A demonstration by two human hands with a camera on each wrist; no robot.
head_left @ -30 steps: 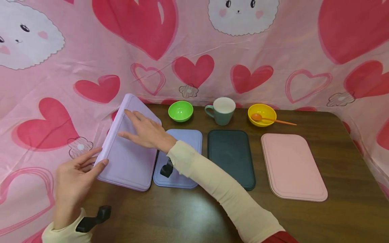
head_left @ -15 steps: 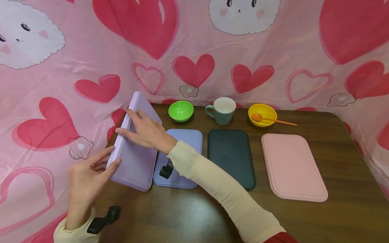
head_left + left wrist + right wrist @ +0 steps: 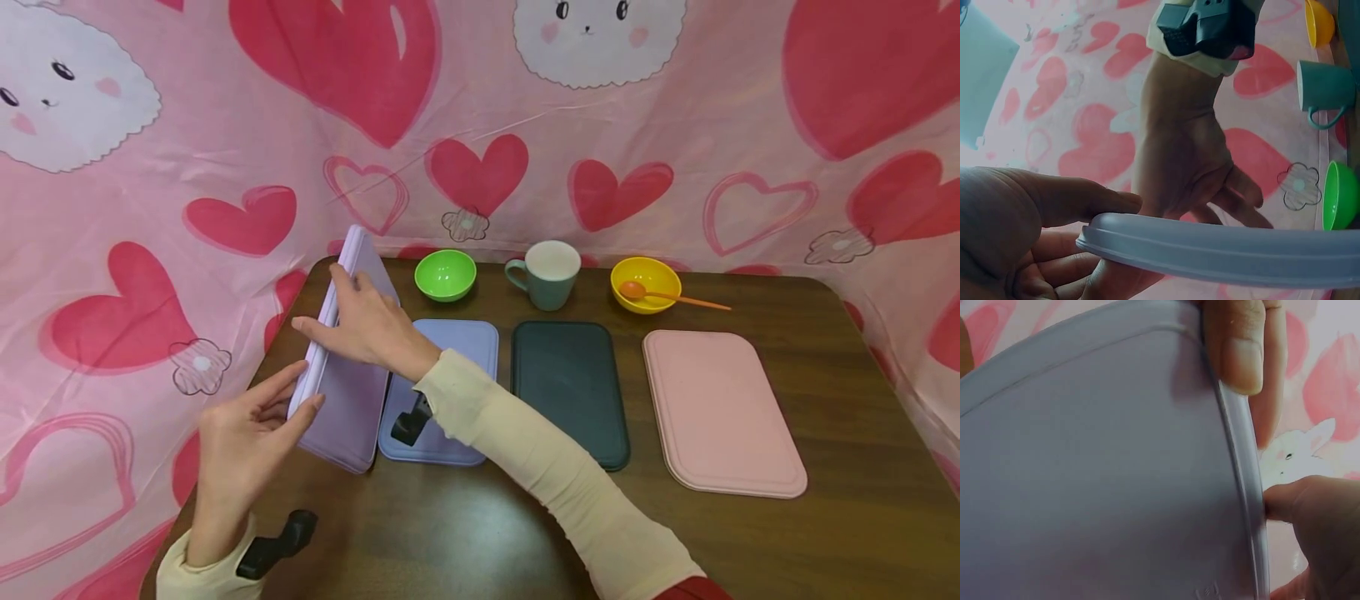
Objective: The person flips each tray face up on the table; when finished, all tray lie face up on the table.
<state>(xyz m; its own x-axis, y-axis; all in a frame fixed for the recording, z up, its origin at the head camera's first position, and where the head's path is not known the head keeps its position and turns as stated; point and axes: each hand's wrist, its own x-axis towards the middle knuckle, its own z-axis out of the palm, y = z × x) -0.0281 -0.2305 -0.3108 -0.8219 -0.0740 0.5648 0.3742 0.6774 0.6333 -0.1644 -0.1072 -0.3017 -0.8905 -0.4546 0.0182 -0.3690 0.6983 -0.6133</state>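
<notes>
Head view: purple board [image 3: 347, 417] is held tipped steeply up at the left of the bench [image 3: 465, 542], lower edge just beside the blue board [image 3: 465, 337]. Matte, smooth, corners rounded, thin line inset along its rim. Near raised corner is pinched between thumb and fingers by the left hand [image 3: 243, 446]; raised edge is touched by the right hand [image 3: 371, 325], fingers loosely spread, nothing gripped.
</notes>
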